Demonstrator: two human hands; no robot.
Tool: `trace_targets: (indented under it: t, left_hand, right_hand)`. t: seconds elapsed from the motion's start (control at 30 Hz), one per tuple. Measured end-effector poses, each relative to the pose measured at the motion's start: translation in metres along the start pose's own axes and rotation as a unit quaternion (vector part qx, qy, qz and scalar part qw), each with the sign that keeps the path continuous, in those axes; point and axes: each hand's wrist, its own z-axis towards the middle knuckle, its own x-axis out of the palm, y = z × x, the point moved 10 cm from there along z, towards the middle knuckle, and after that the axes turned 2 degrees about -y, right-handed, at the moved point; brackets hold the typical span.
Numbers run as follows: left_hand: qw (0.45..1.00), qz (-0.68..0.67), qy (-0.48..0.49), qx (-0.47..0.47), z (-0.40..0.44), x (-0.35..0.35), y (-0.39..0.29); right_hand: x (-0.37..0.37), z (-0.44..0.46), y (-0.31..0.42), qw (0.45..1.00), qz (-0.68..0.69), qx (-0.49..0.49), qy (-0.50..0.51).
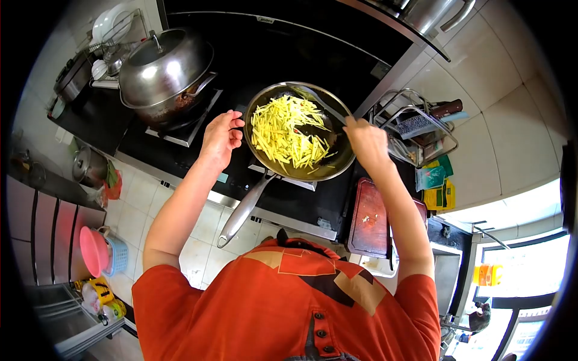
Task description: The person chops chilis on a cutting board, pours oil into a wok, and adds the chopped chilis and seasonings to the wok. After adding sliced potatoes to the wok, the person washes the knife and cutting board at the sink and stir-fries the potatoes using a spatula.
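Pale yellow shredded strips, perhaps potato [283, 129], lie heaped in a frying pan [339, 161] on the black stove. The pan's long metal handle [247, 207] points toward my body, and neither hand is on it. My right hand [367, 143], at the right rim, is closed around the handle of a spatula [325, 107]. The spatula's head reaches to the upper part of the pan, beside the strips. Just off the left rim, my left hand [223, 137] has its fingers loosely bent and apart, with nothing in them.
A large lidded steel pot [165, 75] stands on the left burner. A red-brown cutting board [368, 219] lies right of the stove. Behind it is a wire rack [403, 120] with a cleaver, near green and yellow packets [439, 186]. Pink and blue baskets [95, 253] are at lower left.
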Motion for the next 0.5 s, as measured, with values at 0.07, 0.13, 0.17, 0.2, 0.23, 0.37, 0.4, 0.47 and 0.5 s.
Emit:
trace_targets:
  t: [0.07, 0.13, 0.17, 0.2, 0.23, 0.37, 0.4, 0.47, 0.5]
  left_hand:
    - [1.000, -0.007, 0.001, 0.003, -0.001, 0.002, -0.001]
    - [1.000, -0.016, 0.010, 0.004, -0.002, 0.005, 0.000]
    - [1.000, -0.015, 0.010, 0.007, -0.001, 0.005, -0.001]
    - [1.000, -0.015, 0.010, 0.004, 0.000, 0.003, 0.002]
    - [1.000, -0.015, 0.003, 0.000, 0.003, 0.000, 0.004]
    - [1.000, -0.003, -0.014, -0.010, 0.006, -0.007, 0.005]
    - [1.000, -0.001, -0.012, -0.014, 0.007, -0.005, 0.006]
    - [1.000, -0.010, 0.000, -0.009, 0.008, -0.001, 0.005]
    - [1.000, -0.009, 0.000, -0.011, 0.008, 0.001, 0.006]
  right_hand:
    - [0.010, 0.012, 0.023, 0.998, 0.018, -0.065, -0.011]
    - [-0.008, 0.011, 0.050, 0.992, 0.063, -0.103, 0.045]
    - [-0.020, 0.005, 0.058, 0.986, 0.090, -0.132, 0.043]
    - [-0.032, -0.001, 0.065, 0.980, 0.117, -0.158, 0.040]
    - [-0.047, -0.006, 0.066, 0.980, 0.116, -0.158, 0.042]
    - [-0.100, -0.022, 0.058, 0.975, 0.084, -0.165, 0.120]
    - [-0.139, -0.027, 0.052, 0.983, 0.078, -0.129, 0.108]
    - [-0.164, -0.041, 0.055, 0.982, 0.066, -0.107, 0.138]
    - [-0.164, -0.047, 0.059, 0.982, 0.067, -0.106, 0.140]
